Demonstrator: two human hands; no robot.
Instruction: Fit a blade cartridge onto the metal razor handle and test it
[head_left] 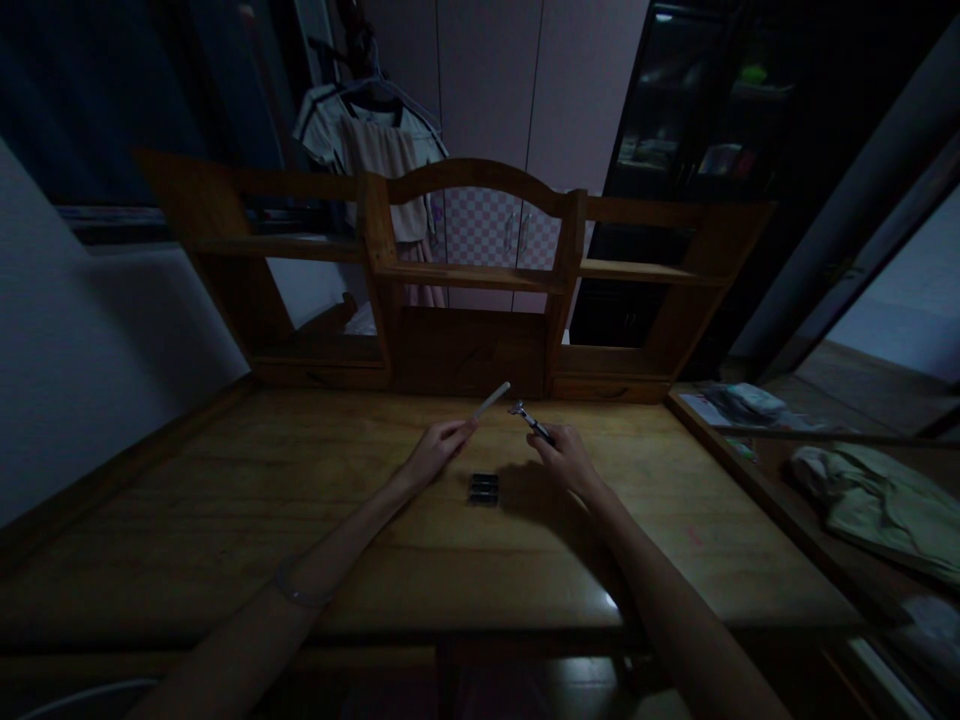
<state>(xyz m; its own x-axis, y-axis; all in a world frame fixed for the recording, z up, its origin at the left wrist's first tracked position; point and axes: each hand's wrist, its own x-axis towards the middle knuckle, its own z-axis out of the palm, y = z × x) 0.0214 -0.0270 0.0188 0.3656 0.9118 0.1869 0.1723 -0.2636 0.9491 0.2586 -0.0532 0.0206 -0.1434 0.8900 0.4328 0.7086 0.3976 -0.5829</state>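
My left hand (pixel 435 452) is closed round the lower end of a thin pale stick-like tool (pixel 491 400), which slants up to the right. My right hand (pixel 566 458) is closed on the dark handle of a razor (pixel 529 420), its head pointing up and left toward the pale tool's tip. The two tips are close together but apart. Both hands hover just above a wooden desk (pixel 300 500). Between the hands, on the desk, lies a small dark block (pixel 484 488) that looks like a cartridge holder.
A wooden hutch with shelves (pixel 472 275) stands along the desk's back edge. Clothes hang behind it (pixel 375 140). A lower surface to the right holds papers (pixel 739 405) and a folded cloth (pixel 877 505). A pale wall is at left. The room is dim.
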